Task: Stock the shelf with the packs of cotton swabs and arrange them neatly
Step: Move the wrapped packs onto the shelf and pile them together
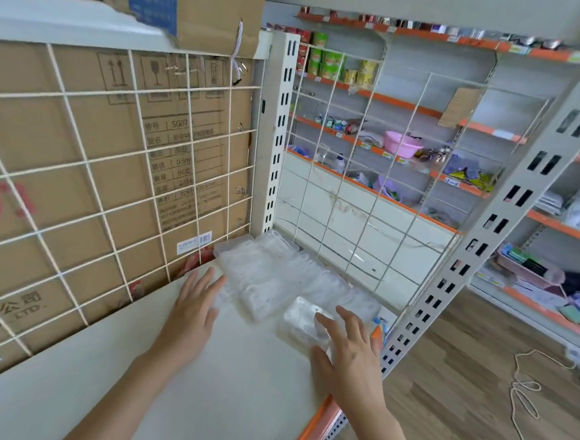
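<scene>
Several clear plastic packs of cotton swabs lie side by side at the far right corner of the white shelf. One more pack lies nearer, close to the shelf's front edge. My right hand rests on this near pack with fingers spread and fairly straight. My left hand lies flat on the shelf, its fingertips touching the left side of the row of packs.
A wire grid with a cardboard box behind it bounds the shelf on the left. Another wire grid closes the right end. A slotted metal upright stands at the front right corner. Stocked shelves with orange edges stand beyond. A rope lies on the wooden floor.
</scene>
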`<act>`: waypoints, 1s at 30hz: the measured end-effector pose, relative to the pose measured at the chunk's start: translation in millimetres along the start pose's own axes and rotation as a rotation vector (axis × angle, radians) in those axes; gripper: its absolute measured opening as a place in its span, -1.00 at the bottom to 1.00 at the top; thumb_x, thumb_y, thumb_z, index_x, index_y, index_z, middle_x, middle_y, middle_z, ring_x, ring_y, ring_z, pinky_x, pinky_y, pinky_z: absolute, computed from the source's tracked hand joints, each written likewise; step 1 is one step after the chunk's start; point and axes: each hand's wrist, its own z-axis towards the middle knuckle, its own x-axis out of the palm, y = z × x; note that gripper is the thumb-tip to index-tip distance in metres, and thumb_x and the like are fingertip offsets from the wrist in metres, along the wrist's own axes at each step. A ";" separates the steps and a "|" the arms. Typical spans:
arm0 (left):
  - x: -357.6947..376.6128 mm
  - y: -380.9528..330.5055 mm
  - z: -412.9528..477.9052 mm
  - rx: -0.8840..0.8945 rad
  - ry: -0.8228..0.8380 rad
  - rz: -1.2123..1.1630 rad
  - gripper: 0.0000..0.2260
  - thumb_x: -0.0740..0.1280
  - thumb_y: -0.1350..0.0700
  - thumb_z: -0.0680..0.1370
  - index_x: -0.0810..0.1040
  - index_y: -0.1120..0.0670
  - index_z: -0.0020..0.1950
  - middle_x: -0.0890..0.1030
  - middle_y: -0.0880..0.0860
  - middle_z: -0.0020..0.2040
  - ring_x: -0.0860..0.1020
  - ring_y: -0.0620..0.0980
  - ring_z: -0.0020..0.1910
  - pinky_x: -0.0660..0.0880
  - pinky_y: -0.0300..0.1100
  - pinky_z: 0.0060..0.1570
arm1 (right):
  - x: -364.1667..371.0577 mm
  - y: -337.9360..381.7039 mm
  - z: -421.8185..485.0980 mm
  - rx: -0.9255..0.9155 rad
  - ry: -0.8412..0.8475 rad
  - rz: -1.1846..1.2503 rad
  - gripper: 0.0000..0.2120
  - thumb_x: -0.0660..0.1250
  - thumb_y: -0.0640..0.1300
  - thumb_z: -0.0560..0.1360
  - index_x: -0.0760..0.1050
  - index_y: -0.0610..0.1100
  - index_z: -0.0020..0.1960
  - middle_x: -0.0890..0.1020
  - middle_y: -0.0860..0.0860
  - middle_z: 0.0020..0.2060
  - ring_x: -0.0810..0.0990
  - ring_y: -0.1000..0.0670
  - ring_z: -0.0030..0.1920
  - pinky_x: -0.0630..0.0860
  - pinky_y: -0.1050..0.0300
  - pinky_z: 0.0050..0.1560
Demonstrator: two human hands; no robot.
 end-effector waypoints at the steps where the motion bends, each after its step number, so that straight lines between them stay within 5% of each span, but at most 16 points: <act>1: 0.3 -0.4 2.6 -0.004 -0.031 -0.008 -0.57 0.20 0.34 0.57 0.33 0.12 0.44 0.13 0.04 0.50 -0.04 -0.01 0.50 -0.10 -0.25 0.38 | -0.1 1.0 -0.7 0.006 0.003 -0.006 -0.53 0.37 0.02 0.22 0.52 0.08 0.14 0.59 -0.06 0.12 0.62 -0.13 0.09 0.27 0.02 0.09; 6: -6.9 -0.4 6.4 -0.021 -0.128 0.044 -0.60 0.34 0.44 0.44 0.50 0.23 0.26 0.32 0.22 0.43 0.24 0.22 0.43 0.18 -0.01 0.37 | -6.0 -0.8 -8.9 0.004 0.050 0.048 -0.53 0.13 0.14 0.41 0.50 0.01 0.24 0.52 -0.10 0.25 0.52 -0.18 0.23 0.13 0.02 0.30; 13: -34.5 0.9 -29.1 0.020 -0.112 0.109 -0.59 0.25 0.10 0.43 0.50 0.15 0.26 0.46 0.13 0.32 0.43 0.16 0.28 0.42 0.12 0.20 | -27.8 1.2 -29.6 -0.009 0.049 0.162 -0.55 0.14 0.15 0.42 0.47 0.03 0.25 0.51 -0.01 0.24 0.52 -0.11 0.19 0.39 -0.01 0.18; 18: -69.1 5.1 -79.7 0.031 -0.123 0.175 -0.54 0.13 -0.06 0.46 0.52 0.14 0.24 0.50 0.15 0.27 0.46 0.13 0.23 0.42 0.09 0.15 | -38.2 21.7 -55.2 -0.008 0.032 0.224 -0.57 0.12 0.19 0.43 0.34 0.14 0.28 0.51 0.01 0.23 0.52 -0.08 0.21 0.46 -0.08 0.13; 30: -166.7 30.1 -236.8 0.020 -0.113 0.256 -0.53 0.09 -0.10 0.49 0.49 0.07 0.29 0.49 0.07 0.29 0.35 -0.03 0.27 0.37 0.01 0.14 | -58.8 114.2 -169.4 0.013 0.061 0.218 -0.53 0.20 0.14 0.43 0.47 -0.03 0.28 0.53 -0.06 0.22 0.52 -0.16 0.19 0.39 -0.01 0.10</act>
